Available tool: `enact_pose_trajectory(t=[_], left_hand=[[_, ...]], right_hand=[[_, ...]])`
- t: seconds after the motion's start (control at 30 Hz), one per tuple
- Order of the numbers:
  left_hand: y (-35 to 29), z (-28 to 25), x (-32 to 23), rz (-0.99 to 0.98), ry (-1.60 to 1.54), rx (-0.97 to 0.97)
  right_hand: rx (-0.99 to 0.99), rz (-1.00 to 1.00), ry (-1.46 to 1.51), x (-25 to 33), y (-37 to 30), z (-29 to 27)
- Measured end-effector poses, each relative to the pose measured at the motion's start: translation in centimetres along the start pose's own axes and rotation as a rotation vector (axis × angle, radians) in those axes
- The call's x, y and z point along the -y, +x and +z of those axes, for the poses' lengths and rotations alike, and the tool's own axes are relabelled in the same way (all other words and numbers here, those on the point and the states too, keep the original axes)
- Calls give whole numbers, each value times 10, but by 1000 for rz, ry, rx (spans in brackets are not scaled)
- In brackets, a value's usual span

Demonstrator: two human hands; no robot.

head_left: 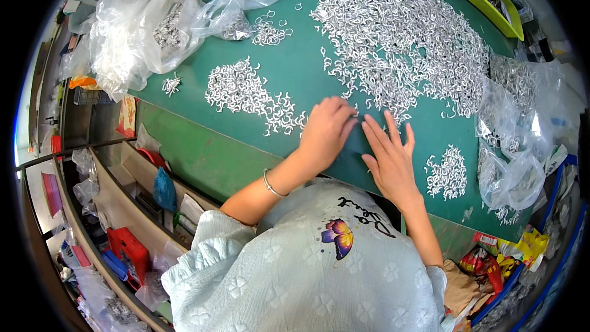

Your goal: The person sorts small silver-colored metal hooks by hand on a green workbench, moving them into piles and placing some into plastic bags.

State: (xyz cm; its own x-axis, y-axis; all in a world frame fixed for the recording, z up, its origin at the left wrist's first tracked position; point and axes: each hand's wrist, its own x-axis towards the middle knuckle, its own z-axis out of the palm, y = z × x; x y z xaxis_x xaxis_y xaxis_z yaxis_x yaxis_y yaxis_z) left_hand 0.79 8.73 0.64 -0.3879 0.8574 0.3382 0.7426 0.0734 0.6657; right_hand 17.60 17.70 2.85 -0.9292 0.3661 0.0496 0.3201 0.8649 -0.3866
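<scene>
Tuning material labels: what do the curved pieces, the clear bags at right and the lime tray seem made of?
Curved pieces: probably metal, shiny silver; bright glints, though plated plastic isn't ruled out.
Clear bags: thin plastic film, glossy; see-through, creased, highlights.
Lime tray: likely moulded plastic, fairly smooth; even colour.

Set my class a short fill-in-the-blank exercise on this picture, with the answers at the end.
1. The left hand and right hand are over a table whose surface is coloured ____.
2. A bracelet circles the person's ____ wrist.
3. The printed insect on the shirt is a ____.
4. The small pile of silvery pieces at the table's near right lies closer to the ____ hand.

Missing words: green; left; butterfly; right.
</scene>
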Motion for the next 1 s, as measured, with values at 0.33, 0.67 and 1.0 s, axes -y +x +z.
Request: enact_pose_trajectory(t=[0.33,0.67,1.0], left_hand=[[-32,6,-12,-36,-77,91],[-58,12,-30,76,-10,242],[-108,-13,-11,-800,-1125,866]], right_hand=[[174,-52,63,9,-33,-6],[145,3,191,1,-58,-12],[51,61,232,9,-59,4]])
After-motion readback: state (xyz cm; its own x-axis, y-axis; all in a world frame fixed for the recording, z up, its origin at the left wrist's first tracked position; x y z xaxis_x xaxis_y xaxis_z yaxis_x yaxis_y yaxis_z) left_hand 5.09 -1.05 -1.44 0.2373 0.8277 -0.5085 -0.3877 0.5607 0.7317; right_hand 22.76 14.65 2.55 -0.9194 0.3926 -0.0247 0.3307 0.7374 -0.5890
